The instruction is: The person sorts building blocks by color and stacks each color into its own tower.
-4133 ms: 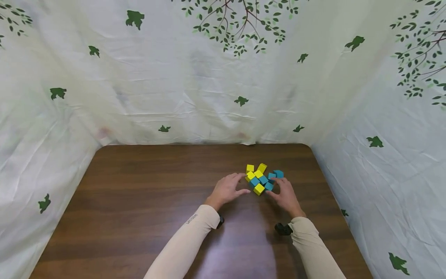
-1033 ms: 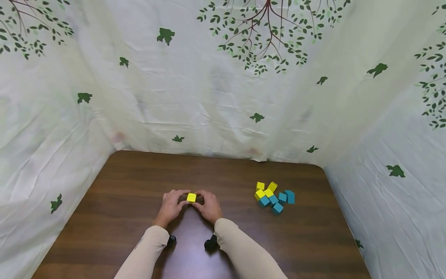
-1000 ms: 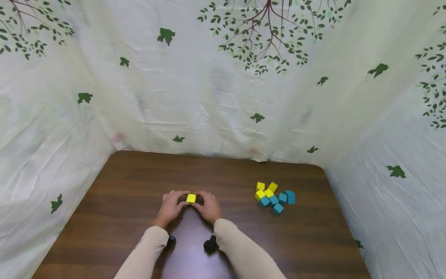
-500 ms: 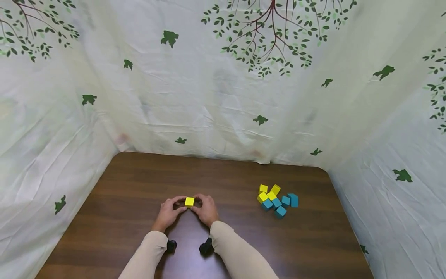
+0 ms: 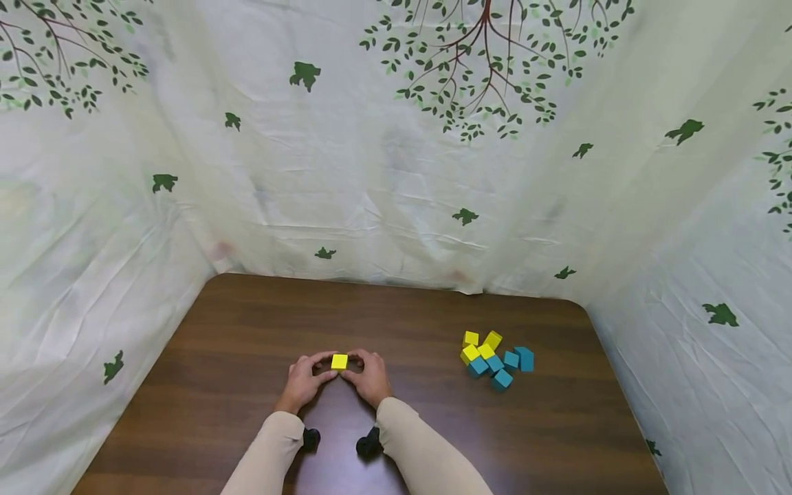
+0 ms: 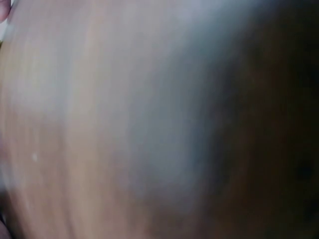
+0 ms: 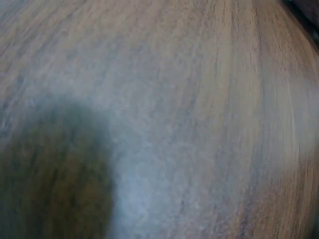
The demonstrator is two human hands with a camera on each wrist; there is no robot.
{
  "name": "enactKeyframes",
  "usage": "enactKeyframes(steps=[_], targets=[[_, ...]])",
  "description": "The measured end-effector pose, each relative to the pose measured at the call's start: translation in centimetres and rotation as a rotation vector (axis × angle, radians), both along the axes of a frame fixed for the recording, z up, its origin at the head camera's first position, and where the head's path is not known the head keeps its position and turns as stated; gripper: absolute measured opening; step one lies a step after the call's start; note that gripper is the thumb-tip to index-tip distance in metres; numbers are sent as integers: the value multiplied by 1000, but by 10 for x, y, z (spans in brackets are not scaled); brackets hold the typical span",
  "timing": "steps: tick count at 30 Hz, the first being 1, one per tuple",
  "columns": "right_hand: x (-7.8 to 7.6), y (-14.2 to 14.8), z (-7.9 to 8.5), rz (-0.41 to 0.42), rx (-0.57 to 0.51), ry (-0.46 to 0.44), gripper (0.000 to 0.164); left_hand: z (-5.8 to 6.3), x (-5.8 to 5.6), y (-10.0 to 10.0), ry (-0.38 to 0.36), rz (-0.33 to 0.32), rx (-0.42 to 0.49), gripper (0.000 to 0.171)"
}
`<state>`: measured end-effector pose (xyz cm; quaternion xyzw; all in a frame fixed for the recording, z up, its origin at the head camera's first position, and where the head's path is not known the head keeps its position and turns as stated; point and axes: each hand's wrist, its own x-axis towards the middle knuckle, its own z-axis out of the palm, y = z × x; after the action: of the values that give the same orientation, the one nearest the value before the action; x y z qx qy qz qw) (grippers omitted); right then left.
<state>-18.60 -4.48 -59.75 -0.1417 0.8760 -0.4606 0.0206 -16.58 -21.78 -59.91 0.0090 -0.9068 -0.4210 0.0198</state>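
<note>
A single yellow cube point(image 5: 339, 362) is on or just above the brown table point(image 5: 247, 330), left of its middle. My left hand point(image 5: 302, 379) holds its left side, forefinger at the far corner and thumb at the near one. Mirroring this, my right hand point(image 5: 371, 379) holds the right side with thumb and forefinger. Both hands form a ring around the cube; whether its underside touches the table I cannot tell. In the left wrist view only a sliver of a finger point(image 6: 4, 9) shows at the edge. The right wrist view shows blurred wood grain.
A loose cluster of several yellow cubes point(image 5: 470, 353) and several blue cubes point(image 5: 502, 380) lies on the right of the table. A white curtain point(image 5: 383, 172) with green leaf prints hangs behind and at both sides. Black wrist cameras point(image 5: 369, 444) sit under the sleeves.
Both hands have moved left from the cluster, and one yellow cube has come from its front to between them. Over the last second the hands and cube have barely moved; the view shifted slightly.
</note>
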Motion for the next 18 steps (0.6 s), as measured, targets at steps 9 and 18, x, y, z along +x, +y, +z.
enactKeyframes(steps=[9,18], targets=[[-2,5,2,58,5,-24,34,1,0,-1,-17,-12,-8,39],[-3,20,5,133,-64,-67,38,-3,5,-1,119,-19,16,39]])
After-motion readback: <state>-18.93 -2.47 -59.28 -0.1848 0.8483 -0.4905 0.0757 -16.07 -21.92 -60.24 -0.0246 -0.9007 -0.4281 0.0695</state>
